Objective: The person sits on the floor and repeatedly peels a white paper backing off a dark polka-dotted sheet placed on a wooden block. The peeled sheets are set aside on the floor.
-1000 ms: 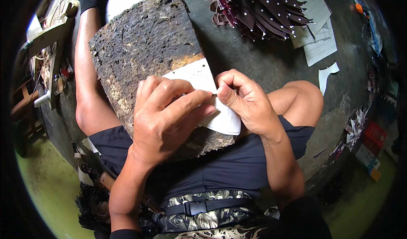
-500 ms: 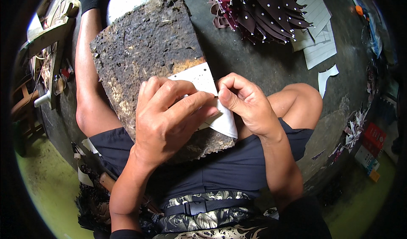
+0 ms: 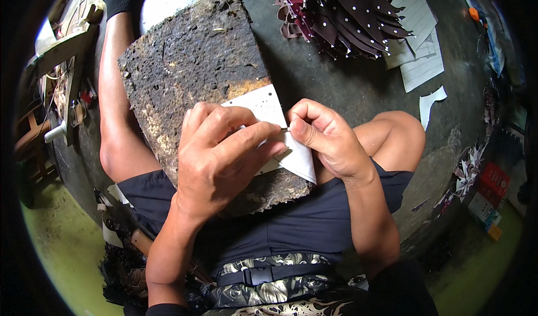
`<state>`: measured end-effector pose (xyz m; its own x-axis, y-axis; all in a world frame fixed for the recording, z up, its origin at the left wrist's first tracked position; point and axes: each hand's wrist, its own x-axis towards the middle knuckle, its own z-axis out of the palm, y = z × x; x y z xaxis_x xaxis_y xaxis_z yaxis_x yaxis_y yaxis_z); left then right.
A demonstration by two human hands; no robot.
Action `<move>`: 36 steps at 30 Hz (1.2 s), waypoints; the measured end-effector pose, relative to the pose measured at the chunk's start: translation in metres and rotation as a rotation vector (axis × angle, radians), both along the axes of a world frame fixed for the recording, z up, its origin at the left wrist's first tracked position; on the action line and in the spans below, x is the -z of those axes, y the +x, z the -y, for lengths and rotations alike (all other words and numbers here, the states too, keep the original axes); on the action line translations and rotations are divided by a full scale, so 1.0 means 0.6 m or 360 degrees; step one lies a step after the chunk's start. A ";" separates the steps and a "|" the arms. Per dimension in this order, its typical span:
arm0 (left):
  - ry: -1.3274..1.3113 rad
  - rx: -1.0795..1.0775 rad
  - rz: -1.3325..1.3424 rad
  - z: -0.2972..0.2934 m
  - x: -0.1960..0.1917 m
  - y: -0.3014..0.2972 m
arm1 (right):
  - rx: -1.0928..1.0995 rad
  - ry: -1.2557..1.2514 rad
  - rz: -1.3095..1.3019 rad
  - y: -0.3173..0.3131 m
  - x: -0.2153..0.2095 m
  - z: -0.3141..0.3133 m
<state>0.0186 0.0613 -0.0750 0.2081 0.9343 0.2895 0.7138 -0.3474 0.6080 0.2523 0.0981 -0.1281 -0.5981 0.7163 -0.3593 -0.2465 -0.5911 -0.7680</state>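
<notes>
A rough, dark board point(image 3: 196, 58) lies across my lap, with a white sheet point(image 3: 263, 104) on its near right part. Small dark dots mark the sheet, and its lower flap tapers to a corner beyond the board's edge. Over the sheet, my left hand point(image 3: 221, 153) is curled, its index fingertip meeting a thin dark sliver point(image 3: 284, 129). My right hand point(image 3: 328, 139) is closed in a pinch of thumb and bent index finger at the sliver's other end, beside the sheet's right edge. My fingers hide much of the sliver and the middle of the sheet.
Beyond the board, a pile of dark maroon, white-dotted cut pieces point(image 3: 353, 13) sits on the floor beside lined paper sheets point(image 3: 420, 63). A white scrap point(image 3: 430, 104) lies farther right. A wooden frame point(image 3: 70, 52) stands left; a red box point(image 3: 493, 182) lies right.
Both hands stay close together at the dark sliver, with only tiny shifts. The white sheet's lower corner has moved slightly right and down.
</notes>
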 end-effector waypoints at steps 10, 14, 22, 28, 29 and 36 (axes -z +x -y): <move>0.0003 0.0004 0.0015 0.000 0.002 0.000 | -0.0065 -0.0069 0.0021 0.003 -0.005 -0.006; -0.0005 -0.0001 -0.0001 0.000 0.001 0.001 | -0.0058 0.0019 0.0067 0.006 -0.004 -0.005; 0.0002 -0.0005 0.0019 0.000 0.000 0.000 | -0.0049 -0.0033 0.0048 0.006 -0.002 -0.001; 0.0006 -0.0010 -0.0003 0.000 0.000 0.001 | -0.0056 0.0106 0.0070 0.002 -0.004 0.001; 0.0018 -0.0007 -0.0001 -0.001 0.001 0.001 | -0.0053 0.0081 0.0078 0.001 -0.004 -0.001; 0.0050 -0.0026 0.0001 -0.001 0.004 0.005 | -0.0005 0.0171 0.0133 0.001 -0.007 0.004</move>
